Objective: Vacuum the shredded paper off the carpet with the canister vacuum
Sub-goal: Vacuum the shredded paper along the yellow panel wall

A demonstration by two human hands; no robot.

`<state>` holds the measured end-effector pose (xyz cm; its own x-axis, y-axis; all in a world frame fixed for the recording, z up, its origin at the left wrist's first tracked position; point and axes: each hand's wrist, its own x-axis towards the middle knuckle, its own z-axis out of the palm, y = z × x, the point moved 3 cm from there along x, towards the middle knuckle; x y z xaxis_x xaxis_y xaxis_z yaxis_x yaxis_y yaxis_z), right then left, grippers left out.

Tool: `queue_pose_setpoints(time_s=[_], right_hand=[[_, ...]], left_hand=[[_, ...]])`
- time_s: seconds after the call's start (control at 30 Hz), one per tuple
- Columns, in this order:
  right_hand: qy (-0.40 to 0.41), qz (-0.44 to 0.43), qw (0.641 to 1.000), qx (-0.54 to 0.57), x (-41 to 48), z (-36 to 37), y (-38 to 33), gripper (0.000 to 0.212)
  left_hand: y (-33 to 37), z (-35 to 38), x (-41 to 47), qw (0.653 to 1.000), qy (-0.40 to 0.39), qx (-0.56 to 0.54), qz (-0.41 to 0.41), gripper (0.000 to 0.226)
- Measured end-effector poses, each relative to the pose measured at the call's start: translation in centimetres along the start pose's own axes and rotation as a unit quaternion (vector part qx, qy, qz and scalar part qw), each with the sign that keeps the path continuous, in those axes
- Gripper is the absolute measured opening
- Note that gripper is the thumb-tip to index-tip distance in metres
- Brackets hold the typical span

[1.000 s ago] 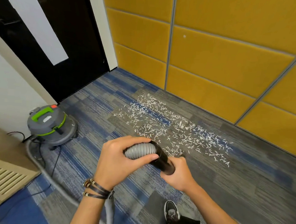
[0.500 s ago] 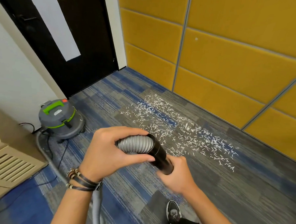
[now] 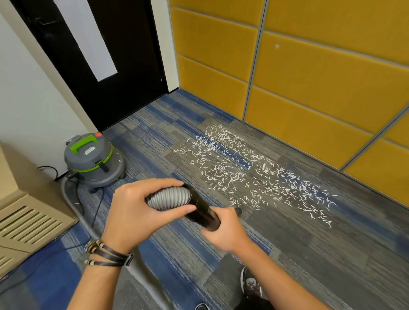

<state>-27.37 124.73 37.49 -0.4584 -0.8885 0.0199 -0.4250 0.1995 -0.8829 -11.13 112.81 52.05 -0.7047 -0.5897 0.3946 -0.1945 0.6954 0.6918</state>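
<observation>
The grey ribbed hose (image 3: 169, 198) is held in the left grip (image 3: 135, 213), with fingers and thumb curled round it. The black tube (image 3: 201, 211) joined to the hose is clasped at its near end by the right grip (image 3: 227, 230). The shredded paper (image 3: 245, 176) is found scattered on the carpet (image 3: 313, 245) just beyond both grips. The canister vacuum (image 3: 93, 162) is noted standing beyond and left of the left grip, apart from it.

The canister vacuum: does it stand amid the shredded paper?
No, the canister vacuum stands near the door, apart from the shredded paper spread by the yellow wall.
</observation>
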Motion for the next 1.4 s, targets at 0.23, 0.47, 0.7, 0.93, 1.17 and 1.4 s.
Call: queue_pose_setpoints(time_s=[0.23,0.47,0.7,0.93,1.17,1.4], right_hand=[[-0.007,-0.011,1.000,-0.009,-2.1,1.9,0.1,0.032],[0.012,-0.045,0.999,-0.013,-1.3,2.0,-1.4,0.037],[-0.031,-0.014,0.999,-0.013,0.0,3.4,-0.3,0.036],[-0.039,-0.017,0.999,-0.033,-0.5,1.5,1.1,0.024],[-0.023,-0.038,0.999,-0.019,1.0,-0.7,0.7,0.037],[-0.036,-0.020,0.999,-0.013,0.9,-3.2,2.4,0.042]], left_hand=[[-1.0,-1.6,-2.5,0.999,-0.019,-0.048,-0.007,0.045],[-0.8,-2.4,-3.3,0.999,0.036,-0.027,0.021,0.047],[-2.2,-2.0,-3.4,0.998,0.028,-0.048,-0.005,0.047],[-2.7,-0.5,-3.6,0.997,0.040,-0.056,-0.027,0.048],[-0.9,0.6,-1.6,0.998,0.051,-0.040,-0.004,0.047],[-0.1,3.5,0.2,0.997,0.025,-0.069,0.008,0.047]])
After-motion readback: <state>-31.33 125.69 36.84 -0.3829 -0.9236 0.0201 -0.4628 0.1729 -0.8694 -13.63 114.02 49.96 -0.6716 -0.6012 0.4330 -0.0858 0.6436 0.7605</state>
